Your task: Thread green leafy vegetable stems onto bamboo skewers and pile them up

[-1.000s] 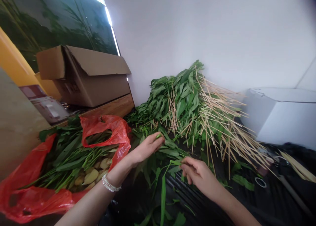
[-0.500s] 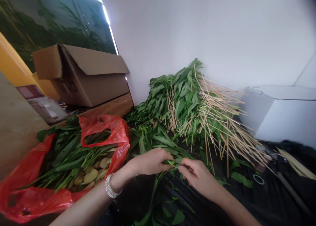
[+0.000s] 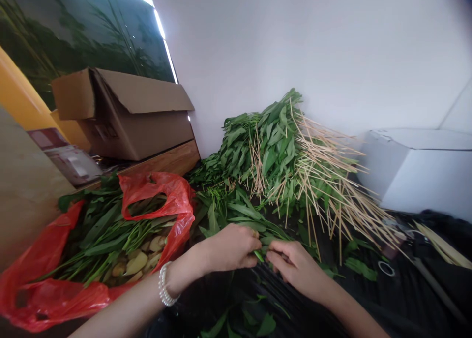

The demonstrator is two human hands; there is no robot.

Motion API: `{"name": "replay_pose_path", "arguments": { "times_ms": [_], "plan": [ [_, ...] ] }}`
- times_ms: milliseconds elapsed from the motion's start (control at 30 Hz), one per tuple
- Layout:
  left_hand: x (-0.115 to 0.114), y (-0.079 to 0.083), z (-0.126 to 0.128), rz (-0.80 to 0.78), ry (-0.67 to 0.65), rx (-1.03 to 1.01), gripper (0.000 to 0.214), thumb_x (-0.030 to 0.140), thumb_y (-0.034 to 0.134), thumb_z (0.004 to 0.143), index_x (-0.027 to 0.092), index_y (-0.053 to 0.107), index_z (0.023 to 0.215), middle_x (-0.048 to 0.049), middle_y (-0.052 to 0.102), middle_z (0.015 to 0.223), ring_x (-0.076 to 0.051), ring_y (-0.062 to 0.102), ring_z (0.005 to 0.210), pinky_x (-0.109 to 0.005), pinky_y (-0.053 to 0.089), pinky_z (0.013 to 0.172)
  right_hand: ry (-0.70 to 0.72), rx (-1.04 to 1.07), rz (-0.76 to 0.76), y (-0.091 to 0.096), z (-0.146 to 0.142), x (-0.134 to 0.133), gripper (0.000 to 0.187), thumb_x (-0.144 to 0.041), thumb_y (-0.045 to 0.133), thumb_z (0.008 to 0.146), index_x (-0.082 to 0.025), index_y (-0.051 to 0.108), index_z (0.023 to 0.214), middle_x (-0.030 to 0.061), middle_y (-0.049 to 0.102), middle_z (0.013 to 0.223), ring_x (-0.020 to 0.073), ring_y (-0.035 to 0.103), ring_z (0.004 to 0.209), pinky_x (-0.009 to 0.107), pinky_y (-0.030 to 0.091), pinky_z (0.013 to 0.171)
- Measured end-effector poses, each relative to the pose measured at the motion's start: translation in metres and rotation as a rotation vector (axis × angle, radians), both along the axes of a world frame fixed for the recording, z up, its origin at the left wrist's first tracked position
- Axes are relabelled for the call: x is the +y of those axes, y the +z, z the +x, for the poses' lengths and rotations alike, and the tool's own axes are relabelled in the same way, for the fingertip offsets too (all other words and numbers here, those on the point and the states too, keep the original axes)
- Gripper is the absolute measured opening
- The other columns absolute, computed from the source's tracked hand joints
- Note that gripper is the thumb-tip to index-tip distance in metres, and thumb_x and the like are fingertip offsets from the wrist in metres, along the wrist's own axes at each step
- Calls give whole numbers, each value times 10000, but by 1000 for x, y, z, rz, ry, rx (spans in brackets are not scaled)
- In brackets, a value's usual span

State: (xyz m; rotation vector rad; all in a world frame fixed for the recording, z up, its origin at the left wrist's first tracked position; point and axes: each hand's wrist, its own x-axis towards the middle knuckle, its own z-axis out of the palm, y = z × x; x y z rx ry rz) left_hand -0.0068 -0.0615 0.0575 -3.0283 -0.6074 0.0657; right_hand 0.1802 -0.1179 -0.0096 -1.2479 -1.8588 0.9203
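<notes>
Over black sheeting (image 3: 306, 323) | green stem (image 3: 259, 256) diagonal, end down-right | left fingers (image 3: 249, 262) pinch it | right fingers (image 3: 280, 265): cannot tell

A pale wall (image 3: 295, 43) rises behind the far edge of the black sheeting (image 3: 306, 311). Beyond the sheeting's far left corner, a bright strip of light (image 3: 159, 23) divides the wall from a dark plant-patterned panel (image 3: 92, 38) above a wooden board (image 3: 171, 159).

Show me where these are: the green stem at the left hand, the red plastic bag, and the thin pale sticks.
Green stem (image 3: 259, 256): head view, on its exposed end.
Red plastic bag (image 3: 180, 196): head view, on the film beside the handle opening.
Thin pale sticks (image 3: 316, 145): head view, on their dense upper part.
</notes>
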Motion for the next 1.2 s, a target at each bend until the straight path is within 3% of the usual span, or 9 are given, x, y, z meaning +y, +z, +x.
{"name": "replay_pose_path", "arguments": {
  "times_ms": [133,300,400,567,733,800,900,1067,1200],
  "plan": [
    [-3,-6,7,124,-60,61,132,265,708,748,150,653,716,-70,653,742,-233,631,729,-305,454,572,10,-101,103,-6,-2,2,299,-200,478,856,-205,426,562,-44,460,525,108,419,504,240,258,492],
    [-3,-8,11,190,-136,120,100,232,690,743,140,665,712,-85,659,741,-222,613,702,-303,427,532,34,-139,128,-12,-3,4,270,-179,482,845,-204,458,578,-36,483,545,116,428,519,238,252,487],
    [5,-4,7,51,-142,35,92,238,679,731,161,652,690,-55,634,699,-192,586,661,-275,403,529,56,-84,86,-8,-4,3,279,-210,478,874,-204,476,595,-39,520,555,114,470,517,228,297,504],
    [32,-1,-5,-380,-28,-242,54,144,598,717,169,646,718,13,584,666,-122,510,609,-219,379,576,50,26,-22,-2,-1,3,301,-269,407,938,-211,508,660,-45,559,566,97,499,443,215,345,491],
    [64,22,-25,-525,298,-612,160,180,470,757,156,595,659,14,548,626,-127,486,614,-232,373,605,-4,-76,163,-5,3,6,312,-251,439,927,-211,471,619,-33,527,580,123,525,552,231,363,567],
    [66,33,-27,-554,356,-697,225,230,434,821,156,587,674,16,537,630,-126,481,619,-229,376,605,-36,-55,162,-7,2,9,294,-266,423,943,-216,496,662,-38,529,582,121,516,532,234,365,564],
    [54,33,-16,-572,315,-634,279,303,417,897,160,620,770,4,604,718,-134,529,682,-229,411,655,-62,-67,189,-11,0,12,252,-286,416,957,-221,538,746,-34,547,604,131,529,545,242,375,575],
    [26,5,9,-584,223,-436,220,310,471,925,174,628,851,-4,681,759,-141,601,715,-227,431,689,-80,-198,317,-17,4,10,230,-263,395,977,-219,538,802,-1,587,718,152,570,656,257,387,628],
    [21,-2,12,-631,187,-311,152,292,536,905,180,622,848,-10,702,734,-154,642,717,-226,436,682,-83,-342,384,-20,3,8,234,-243,347,997,-216,516,837,22,604,808,167,592,721,277,391,658]
  ]
}}
